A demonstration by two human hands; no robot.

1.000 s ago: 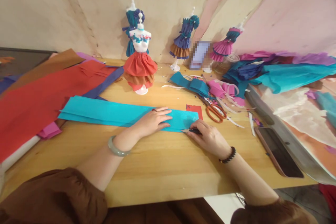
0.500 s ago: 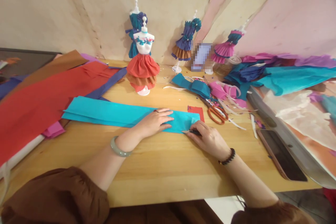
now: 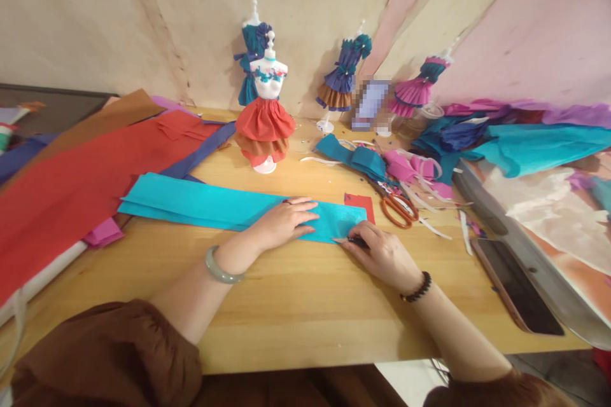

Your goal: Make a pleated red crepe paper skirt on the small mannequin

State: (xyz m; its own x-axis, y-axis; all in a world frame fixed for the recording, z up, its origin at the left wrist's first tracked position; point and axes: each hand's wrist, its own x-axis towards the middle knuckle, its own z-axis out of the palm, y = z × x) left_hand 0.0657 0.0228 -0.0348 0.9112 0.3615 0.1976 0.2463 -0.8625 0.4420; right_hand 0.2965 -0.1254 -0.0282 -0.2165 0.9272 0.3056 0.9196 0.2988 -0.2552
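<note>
A long folded strip of turquoise crepe paper lies across the table. My left hand rests flat on it, fingers stretched out and pointing right. At the strip's right end, my right hand is closed around the dark handle of a small craft knife. Its pale pointed blade lies at the strip's lower edge, aimed left. Most of the handle is hidden in my fingers. A red paper piece pokes out from beneath the strip's right end.
Orange-handled scissors lie beyond my right hand, near a teal paper bow. A phone is at the right, beside a grey tray. Behind the strip stands a mini mannequin in a red skirt. Red paper covers the left.
The whole view has shifted slightly, so things sit a little further right. Both hands keep nearly the same places on the strip, and the knife is still in my right hand.
</note>
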